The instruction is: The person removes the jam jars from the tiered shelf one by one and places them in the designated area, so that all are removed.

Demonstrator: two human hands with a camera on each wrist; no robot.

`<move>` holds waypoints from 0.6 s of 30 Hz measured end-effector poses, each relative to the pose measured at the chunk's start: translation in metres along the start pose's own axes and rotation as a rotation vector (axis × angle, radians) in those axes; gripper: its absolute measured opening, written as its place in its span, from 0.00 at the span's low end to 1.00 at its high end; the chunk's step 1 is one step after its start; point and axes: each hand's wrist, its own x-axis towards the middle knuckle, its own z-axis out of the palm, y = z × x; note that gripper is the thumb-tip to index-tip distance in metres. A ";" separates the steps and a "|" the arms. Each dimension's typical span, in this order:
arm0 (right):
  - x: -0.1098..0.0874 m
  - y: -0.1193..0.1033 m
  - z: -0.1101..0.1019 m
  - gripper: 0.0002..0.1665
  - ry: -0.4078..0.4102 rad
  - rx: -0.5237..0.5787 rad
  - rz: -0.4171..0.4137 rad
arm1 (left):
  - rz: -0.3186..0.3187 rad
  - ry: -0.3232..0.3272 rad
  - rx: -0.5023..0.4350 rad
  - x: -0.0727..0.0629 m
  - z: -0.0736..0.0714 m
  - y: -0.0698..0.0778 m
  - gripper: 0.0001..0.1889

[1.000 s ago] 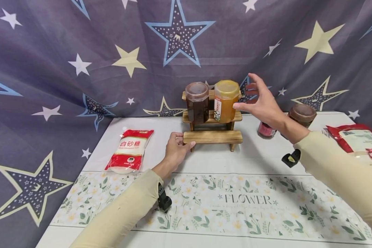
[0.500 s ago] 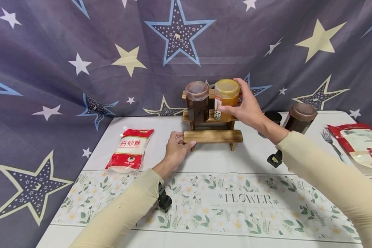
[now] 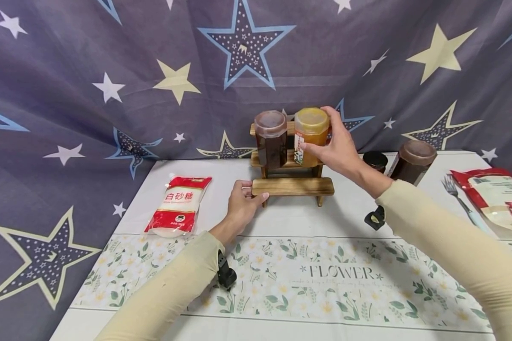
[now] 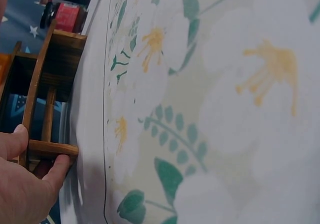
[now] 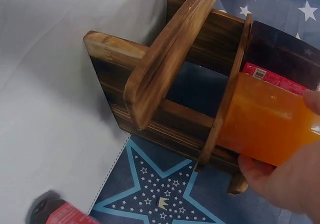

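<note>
Gripping the amber jar (image 3: 314,138) from its three o'clock side, the right hand (image 3: 340,149) is curling thumb and fingers round it on the middle step (image 3: 290,158) of the wooden rack (image 3: 292,183). A dark jar (image 3: 271,144) is standing just beside it at nine o'clock. The left hand (image 3: 243,202) is pinching the front step's (image 3: 307,186) end at the rack's eight o'clock. Farther that way a red-and-white bag (image 3: 180,203) is lying.
</note>
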 end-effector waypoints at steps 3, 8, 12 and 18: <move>-0.001 -0.001 0.000 0.49 0.033 -0.030 -0.034 | -0.001 0.003 0.006 0.000 0.000 0.001 0.25; -0.002 -0.001 0.003 0.46 0.091 -0.059 -0.100 | -0.017 0.005 0.013 -0.001 -0.001 0.001 0.26; -0.006 -0.002 0.001 0.45 0.109 -0.062 -0.096 | -0.015 0.018 0.017 -0.002 -0.004 0.002 0.25; -0.018 -0.004 -0.017 0.46 0.150 -0.079 -0.051 | 0.014 0.014 0.035 -0.002 -0.004 0.000 0.25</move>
